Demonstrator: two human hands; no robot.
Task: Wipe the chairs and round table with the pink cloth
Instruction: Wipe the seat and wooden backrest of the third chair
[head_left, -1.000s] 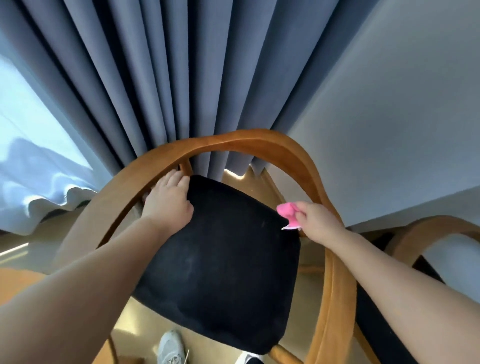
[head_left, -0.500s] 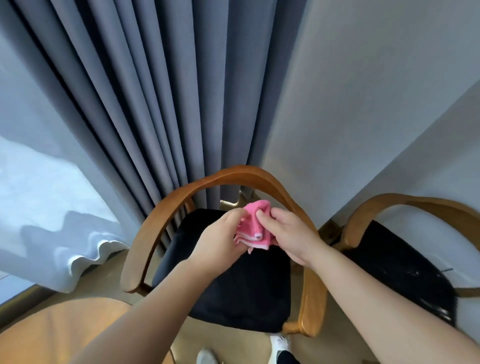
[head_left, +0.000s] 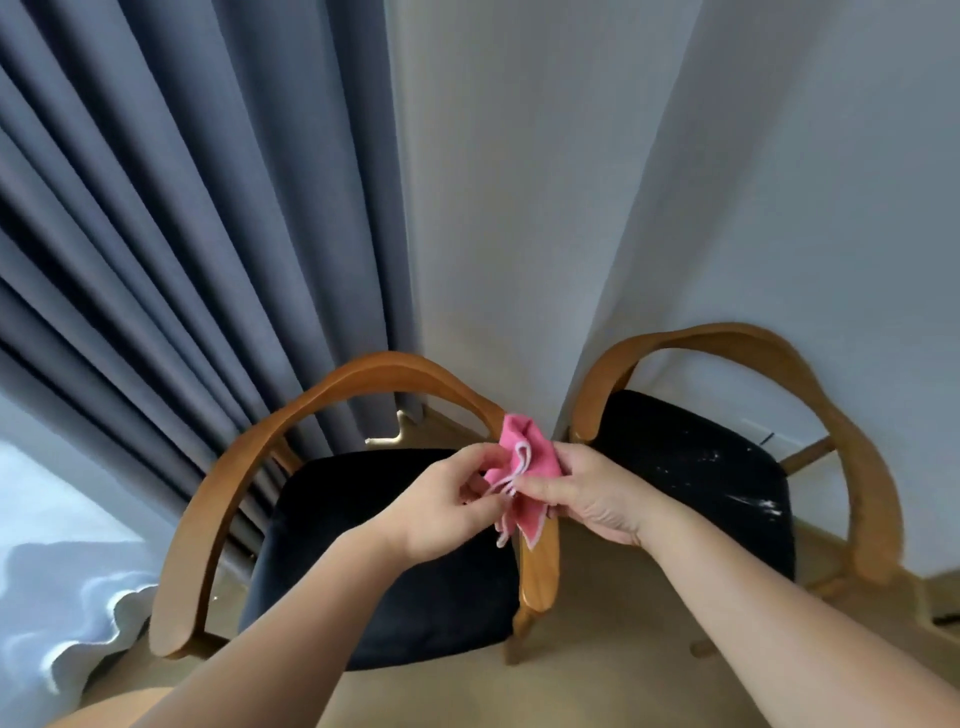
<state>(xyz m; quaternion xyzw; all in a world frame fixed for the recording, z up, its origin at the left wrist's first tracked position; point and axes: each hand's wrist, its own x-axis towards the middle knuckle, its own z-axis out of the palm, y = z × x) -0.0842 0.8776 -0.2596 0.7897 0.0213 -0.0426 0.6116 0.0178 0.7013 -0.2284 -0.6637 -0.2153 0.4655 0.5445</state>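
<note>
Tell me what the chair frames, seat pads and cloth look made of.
Chair frames: apparently bent wood, smooth honey-brown finish with soft sheen. Seat pads: black upholstery, probably velvet-like; matte nap, white flecks on the right one. Pink cloth: soft textile with pale stitched hem, crumpled between left hand and right hand.

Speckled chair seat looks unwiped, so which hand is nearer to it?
Right. The right hand holds the pink cloth just left of the speckled seat; the left hand pinches it farther off, over the other seat.
</note>
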